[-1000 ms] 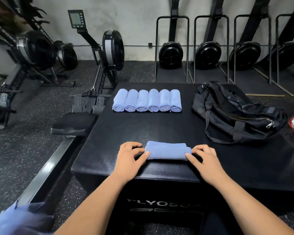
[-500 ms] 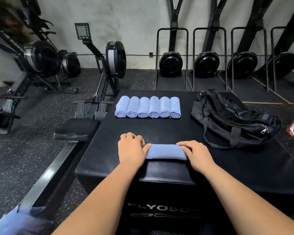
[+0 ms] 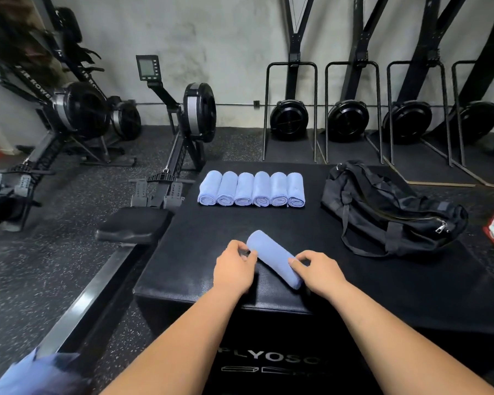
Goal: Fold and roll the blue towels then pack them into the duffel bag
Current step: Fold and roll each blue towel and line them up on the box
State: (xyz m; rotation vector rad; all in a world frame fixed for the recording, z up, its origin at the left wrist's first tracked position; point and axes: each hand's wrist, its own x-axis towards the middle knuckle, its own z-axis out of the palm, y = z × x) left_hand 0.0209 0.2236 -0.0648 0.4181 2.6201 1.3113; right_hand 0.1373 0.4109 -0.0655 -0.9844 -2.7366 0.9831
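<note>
A black padded bench (image 3: 411, 280) fills the view before me. At its far right the black duffel bag (image 3: 382, 212) lies slumped; I cannot tell whether its zip is open. At far centre six rolled blue towels (image 3: 251, 189) lie side by side, touching. Near the front edge lies a seventh roll (image 3: 271, 256), its long axis slanting from far-left to near-right. My left grip (image 3: 234, 269) pinches its far end and my right grip (image 3: 317, 269) curls over its near end. The bag lies to the right, nearer my right grip, with only bare bench between.
</note>
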